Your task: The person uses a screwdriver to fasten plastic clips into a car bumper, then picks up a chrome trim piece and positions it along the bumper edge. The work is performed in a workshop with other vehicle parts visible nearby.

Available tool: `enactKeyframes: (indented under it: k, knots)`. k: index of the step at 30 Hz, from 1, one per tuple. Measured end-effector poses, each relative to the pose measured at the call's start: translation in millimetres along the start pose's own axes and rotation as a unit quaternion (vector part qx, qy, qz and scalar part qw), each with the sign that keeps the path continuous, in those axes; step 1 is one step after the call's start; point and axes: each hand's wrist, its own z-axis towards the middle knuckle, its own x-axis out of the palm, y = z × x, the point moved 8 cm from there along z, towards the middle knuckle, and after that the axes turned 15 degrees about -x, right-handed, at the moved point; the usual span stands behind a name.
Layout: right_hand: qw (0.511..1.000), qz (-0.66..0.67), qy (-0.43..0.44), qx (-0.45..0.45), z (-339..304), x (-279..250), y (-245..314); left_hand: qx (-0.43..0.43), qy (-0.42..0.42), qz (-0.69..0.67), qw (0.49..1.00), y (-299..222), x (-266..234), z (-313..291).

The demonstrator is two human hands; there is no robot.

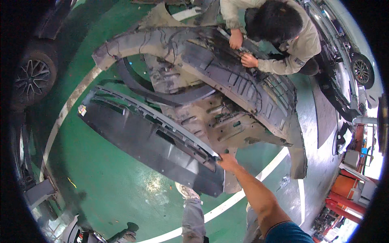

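Observation:
My right hand point(227, 162) is closed round the right end of a long dark plastic car bumper panel point(139, 139). The panel slants from upper left to lower right, with a slatted grey strip along its far edge and a small coloured sticker at its left end. How much of it rests on the floor I cannot tell. Just beyond it lies a dusty, flat undertray-like panel point(194, 125), partly covered by a black curved arch trim point(178, 98). My left hand is out of view.
Across the pile, a co-worker point(279, 32) bends over a large dirty bumper point(227, 73), both hands on its wiring. A car wheel point(32, 77) stands at left. A red machine point(344, 206) is at right. My shoe point(187, 191) is by the panel's near edge.

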Motion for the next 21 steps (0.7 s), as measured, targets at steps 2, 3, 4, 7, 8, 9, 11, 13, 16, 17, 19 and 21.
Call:
enactKeyframes:
  k: [2,3,4,7,8,9,11,13,16,17,19,21]
  knots:
    - [0.997,0.073,0.026,0.004,-21.4,-6.2,21.0,0.018,0.011,0.006,1.0,26.1,-26.7,-4.0]
    - [0.995,0.103,0.005,-0.018,-29.2,-14.5,37.5,0.043,0.022,0.012,0.999,37.6,-45.9,-8.9]
    - [0.991,0.129,-0.009,-0.029,-42.8,-21.1,52.9,0.107,0.043,0.031,0.993,41.6,-69.1,-16.8]
    - [0.982,0.141,-0.07,-0.102,-90.6,-38.0,123.1,0.247,0.088,-0.05,0.964,20.5,-111.1,-16.5]
    - [0.98,0.129,-0.094,-0.118,-102.2,-52.0,146.8,0.188,0.105,-0.072,0.974,-0.2,-120.8,7.3]
    - [0.972,0.149,-0.104,-0.151,-114.5,-63.5,174.4,0.14,0.043,-0.077,0.986,-23.6,-128.1,24.8]
    - [0.962,0.186,-0.108,-0.166,-144.9,-85.1,221.2,0.129,0.057,-0.229,0.963,-91.6,-135.9,31.6]
    - [0.96,0.215,-0.076,-0.163,-177.1,-118.2,249.5,0.067,0.058,-0.368,0.925,-164.2,-144.6,29.2]
    - [0.951,0.204,-0.086,-0.217,-232.5,-179.1,270.0,0.119,0.125,-0.514,0.84,-229.5,-141.7,-20.9]
    - [0.948,0.228,-0.073,-0.209,-252.0,-201.6,260.2,0.133,0.146,-0.535,0.821,-245.8,-138.5,-34.6]
    - [0.96,0.226,-0.029,-0.165,-303.5,-244.1,216.9,0.148,0.174,-0.565,0.793,-264.8,-116.0,-52.5]
    - [0.939,0.264,-0.045,-0.215,-360.5,-291.2,173.0,0.166,0.211,-0.575,0.773,-272.8,-78.9,-62.9]
